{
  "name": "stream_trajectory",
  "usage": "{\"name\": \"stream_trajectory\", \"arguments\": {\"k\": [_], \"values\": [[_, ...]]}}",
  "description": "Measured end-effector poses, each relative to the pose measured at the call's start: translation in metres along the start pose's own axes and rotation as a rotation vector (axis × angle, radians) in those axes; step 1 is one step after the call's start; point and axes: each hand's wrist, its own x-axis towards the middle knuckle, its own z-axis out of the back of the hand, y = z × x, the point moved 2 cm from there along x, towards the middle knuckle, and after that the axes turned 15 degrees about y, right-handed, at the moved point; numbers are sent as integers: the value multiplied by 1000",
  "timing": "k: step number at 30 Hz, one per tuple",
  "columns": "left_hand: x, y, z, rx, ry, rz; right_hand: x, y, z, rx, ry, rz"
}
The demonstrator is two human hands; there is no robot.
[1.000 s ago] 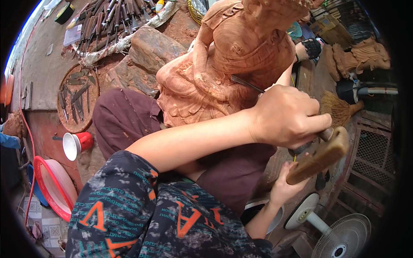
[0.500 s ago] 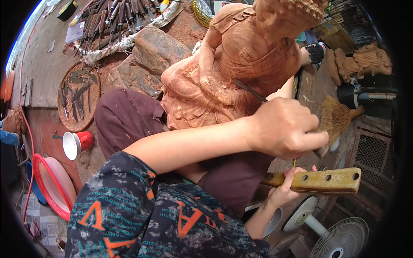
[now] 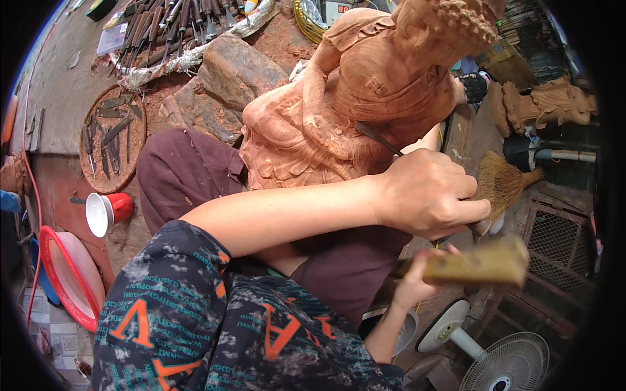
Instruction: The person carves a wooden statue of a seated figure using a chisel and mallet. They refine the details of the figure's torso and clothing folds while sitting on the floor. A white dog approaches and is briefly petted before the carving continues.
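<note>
A carved reddish-wood figure (image 3: pixel 365 85), seated in draped robes, leans between my legs. My left hand (image 3: pixel 427 195) is wrapped around a chisel (image 3: pixel 378 138). Its dark blade slants up and left, and the tip meets the wood near the figure's forearm. Most of the chisel handle is hidden in my fist. Lower right, my right hand (image 3: pixel 415 280) grips a yellowish wooden mallet (image 3: pixel 482 264), blurred by motion. The mallet's thick end lies just below the butt of the chisel, apart from it.
Many carving tools (image 3: pixel 176 26) lie at the back left. A round tray (image 3: pixel 85 163) holds blades. Nearby are a red-and-white cup (image 3: pixel 120 207), a pink basin (image 3: pixel 75 280), a brown rock (image 3: pixel 238 72), a straw broom (image 3: pixel 505 182), a fan (image 3: pixel 505 365) and another carving (image 3: pixel 548 107).
The mallet in my right hand has swung up and left, closer to the chisel's butt. My left hand keeps the chisel at the same spot on the figure. The view has shifted slightly.
</note>
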Motion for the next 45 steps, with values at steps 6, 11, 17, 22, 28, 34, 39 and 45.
{"name": "stream_trajectory", "arguments": {"k": [6, 11, 17, 22, 28, 34, 39, 45], "values": [[-3, 0, -5, -33, 72, -12, -1, -5, 14, 524, -64, -57], [-7, 5, 1, -33, 137, 16, 0, -8, 6, 36, 144, -52], [-7, 1, -1, -57, 162, -6, 1, -13, -3, 191, 28, -59], [-11, 2, 4, -92, 161, -17, 1, -3, 12, 419, -4, -142], [-17, 6, 9, -86, 199, -29, -4, -13, -1, 39, 120, -35], [-20, 1, 13, -127, 204, -94, 1, -16, -1, 236, -119, 37], [-20, 0, 22, -161, 247, -111, -9, -5, 3, 9, 42, 28], [-17, -7, 25, -112, 322, -42, -11, 11, -8, 142, 122, -63]]}}
